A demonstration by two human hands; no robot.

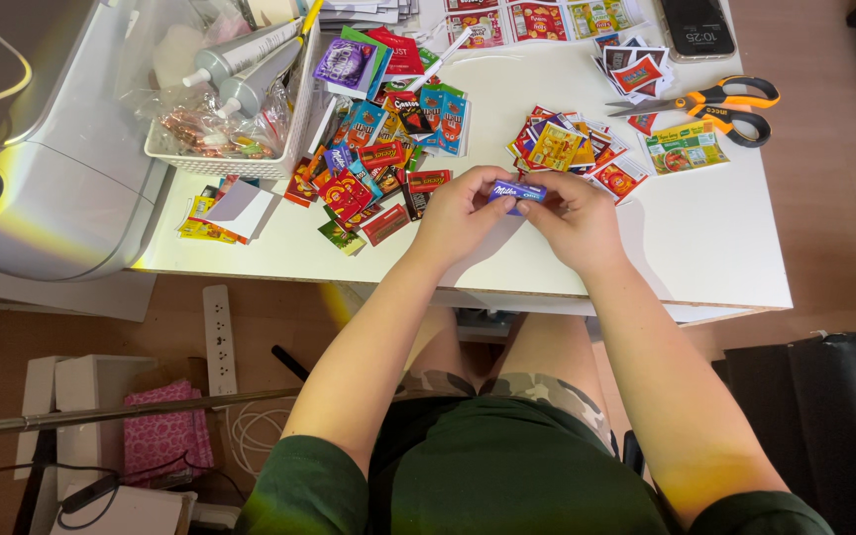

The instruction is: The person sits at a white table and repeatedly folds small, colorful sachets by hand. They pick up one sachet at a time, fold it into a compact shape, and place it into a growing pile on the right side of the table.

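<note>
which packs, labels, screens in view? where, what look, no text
Small purple wrapper: pinched between left hand and right hand.
Mini wrapper heap: table centre-left, red, blue, orange.
Second pile: right of centre, yellow, red.
Green label: beside scissors.
Phone: top edge, dark lit screen.

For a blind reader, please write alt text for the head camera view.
Both hands, left hand and right hand, hold a small purple packet over a white table. Piles of tiny colourful packets lie around, with orange-handled scissors and a white basket.
</note>
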